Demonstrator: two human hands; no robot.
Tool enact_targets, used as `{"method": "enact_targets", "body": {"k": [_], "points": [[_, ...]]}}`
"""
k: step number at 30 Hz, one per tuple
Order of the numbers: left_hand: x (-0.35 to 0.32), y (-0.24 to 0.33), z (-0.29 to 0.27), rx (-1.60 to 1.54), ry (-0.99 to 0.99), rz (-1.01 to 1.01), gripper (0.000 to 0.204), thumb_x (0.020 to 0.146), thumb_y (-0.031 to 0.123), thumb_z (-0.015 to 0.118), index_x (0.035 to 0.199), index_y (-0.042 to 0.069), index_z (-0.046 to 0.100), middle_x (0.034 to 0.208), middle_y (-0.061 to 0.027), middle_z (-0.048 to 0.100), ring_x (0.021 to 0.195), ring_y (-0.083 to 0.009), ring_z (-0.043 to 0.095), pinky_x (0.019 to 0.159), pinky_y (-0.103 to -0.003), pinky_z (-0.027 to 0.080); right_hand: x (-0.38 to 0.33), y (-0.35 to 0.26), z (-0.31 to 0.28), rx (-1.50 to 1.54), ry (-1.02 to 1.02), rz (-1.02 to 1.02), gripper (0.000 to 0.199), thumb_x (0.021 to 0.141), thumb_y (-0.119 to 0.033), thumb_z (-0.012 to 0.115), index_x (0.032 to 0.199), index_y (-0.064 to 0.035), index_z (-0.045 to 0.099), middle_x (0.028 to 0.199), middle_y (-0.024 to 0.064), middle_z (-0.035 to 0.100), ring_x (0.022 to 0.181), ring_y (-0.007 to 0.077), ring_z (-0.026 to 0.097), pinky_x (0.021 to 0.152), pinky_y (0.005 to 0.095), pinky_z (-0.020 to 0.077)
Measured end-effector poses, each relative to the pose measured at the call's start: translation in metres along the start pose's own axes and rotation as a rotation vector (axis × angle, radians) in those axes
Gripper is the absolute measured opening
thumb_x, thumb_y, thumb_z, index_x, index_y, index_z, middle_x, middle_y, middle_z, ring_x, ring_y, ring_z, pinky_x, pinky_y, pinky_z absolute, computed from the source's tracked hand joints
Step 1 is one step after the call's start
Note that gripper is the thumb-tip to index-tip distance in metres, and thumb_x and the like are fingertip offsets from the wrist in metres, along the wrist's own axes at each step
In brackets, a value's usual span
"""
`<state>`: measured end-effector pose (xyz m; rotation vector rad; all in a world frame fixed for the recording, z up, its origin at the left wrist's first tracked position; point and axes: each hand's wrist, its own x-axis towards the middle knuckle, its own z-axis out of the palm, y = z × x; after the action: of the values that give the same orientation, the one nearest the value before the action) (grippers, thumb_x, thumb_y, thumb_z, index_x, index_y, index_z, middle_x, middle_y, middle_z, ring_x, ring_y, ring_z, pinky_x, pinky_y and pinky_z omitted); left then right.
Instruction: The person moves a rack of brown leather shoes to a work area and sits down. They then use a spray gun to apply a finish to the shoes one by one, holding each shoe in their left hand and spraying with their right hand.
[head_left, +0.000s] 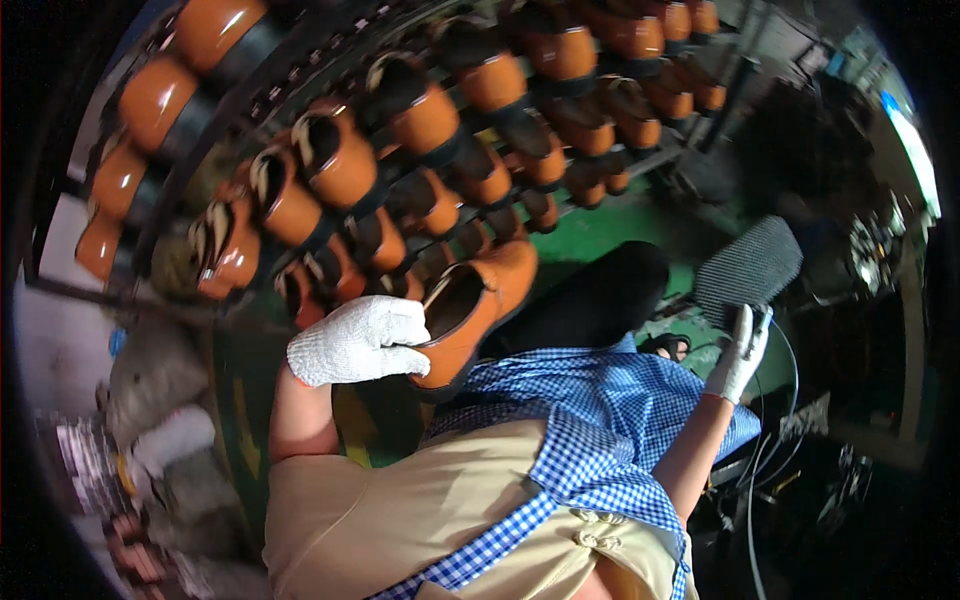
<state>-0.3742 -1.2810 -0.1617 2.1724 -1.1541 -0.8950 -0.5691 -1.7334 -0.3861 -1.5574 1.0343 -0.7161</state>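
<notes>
One orange shoe [472, 324] is up beside the apron [590, 385], its heel pinched in the left hand [358, 342]'s grip, perhaps to keep fingers off the toe. At a dark mesh pad [752, 268], the right hand [742, 355]'s grip I cannot judge. Shoes [490, 82] line a rack [738, 80], apparently within reach.

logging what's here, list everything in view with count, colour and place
held shoe: one, orange, in left hand
textured flat piece: one, dark grey, at right hand
other shoes: many, orange, on rack
rack: at least one, dark, top
sack-like bundles: several, greyish, left
cables: several, greyish, lower right
floor: one, green, beneath rack
apron: one, blue checked, centre
shirt: one, beige, lower centre
leg: one, black-clad, centre
left hand: one, white-gloved, centre left
right hand: one, white-gloved, right
</notes>
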Motion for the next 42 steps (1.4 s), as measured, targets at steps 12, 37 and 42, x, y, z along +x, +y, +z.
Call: {"method": "enact_targets", "body": {"k": [12, 37, 42], "points": [[-0.109, -0.195, 0.179, -0.005, 0.601, -0.777, 0.031, 0.091, 0.033, 0.065, 0.092, 0.002, 0.065, 0.094, -0.0192, 0.063, 0.089, -0.0391, 0.064, 0.078, -0.047, 0.049, 0.04, 0.041, -0.037, -0.02, 0.042, -0.102, 0.054, 0.103, -0.032, 0.054, 0.149, -0.0037, 0.055, 0.151, 0.0156, 0.054, 0.135, 0.0252, 0.052, 0.114, 0.04, 0.038], [-0.052, -0.35, 0.18, 0.221, 0.533, -1.16, 0.038, 0.098, 0.034, 0.058, 0.134, 0.022, 0.06, 0.131, -0.014, 0.061, 0.119, -0.0324, 0.062, 0.095, -0.048, 0.052, 0.039, 0.006, -0.079, -0.229, 0.119, -0.135, 0.051, 0.106, -0.033, 0.049, 0.146, -0.0019, 0.058, 0.154, 0.016, 0.049, 0.137, 0.0273, 0.05, 0.116, 0.042, 0.0372], [-0.01, -0.312, 0.201, 0.583, 0.873, -0.875, 0.059, 0.085, 0.028, 0.077, 0.137, 0.008, 0.057, 0.133, -0.0209, 0.057, 0.123, -0.0389, 0.057, 0.099, -0.05, 0.05, 0.031, -0.004, -0.066, -0.044, 0.177, -0.013, 0.05, 0.107, -0.03, 0.049, 0.149, -0.0037, 0.054, 0.165, 0.0147, 0.037, 0.146, 0.0278, 0.042, 0.119, 0.0435, 0.0332]]}}
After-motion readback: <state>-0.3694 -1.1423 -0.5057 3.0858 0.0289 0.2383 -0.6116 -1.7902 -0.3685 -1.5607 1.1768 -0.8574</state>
